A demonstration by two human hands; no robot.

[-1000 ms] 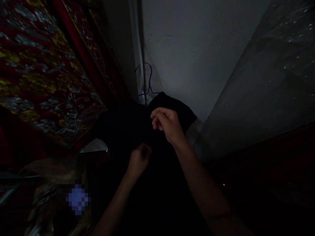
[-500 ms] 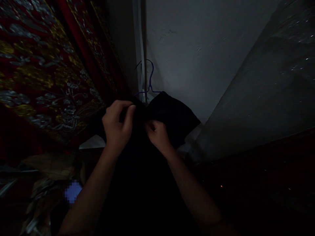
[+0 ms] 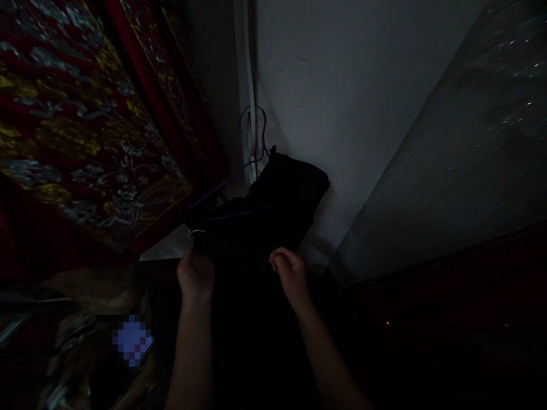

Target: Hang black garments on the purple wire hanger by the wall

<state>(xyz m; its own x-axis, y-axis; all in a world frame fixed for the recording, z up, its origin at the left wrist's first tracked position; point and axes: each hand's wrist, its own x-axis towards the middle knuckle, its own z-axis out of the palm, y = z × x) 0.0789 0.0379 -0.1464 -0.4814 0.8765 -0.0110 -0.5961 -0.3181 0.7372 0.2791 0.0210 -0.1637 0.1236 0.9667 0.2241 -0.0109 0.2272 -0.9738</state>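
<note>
A black garment (image 3: pixel 284 188) hangs on a thin purple hanger (image 3: pixel 226 182), whose hook goes round a pale upright strip at the wall. The hanger's left arm lies bare, while the cloth still covers its right end. Low on the left side of the garment is my left hand (image 3: pixel 196 277), its fingers curled into the dark cloth and partly hidden. My right hand (image 3: pixel 291 273) is closed, thumb against fingers, pinching the cloth lower right. A small pale edge (image 3: pixel 197 232) shows on the fabric above my left hand.
Red cloth with gold and silver embroidery (image 3: pixel 85 131) hangs on the left. Behind the garment is a grey wall (image 3: pixel 333 85), with a shiny clear sheet (image 3: pixel 478 159) to the right. A blurred blue-white item (image 3: pixel 133 340) lies among clutter at lower left.
Both hands have moved down, and the right also a little rightward. The garment's left shoulder has come off the hanger, which now tilts with its left arm exposed.
</note>
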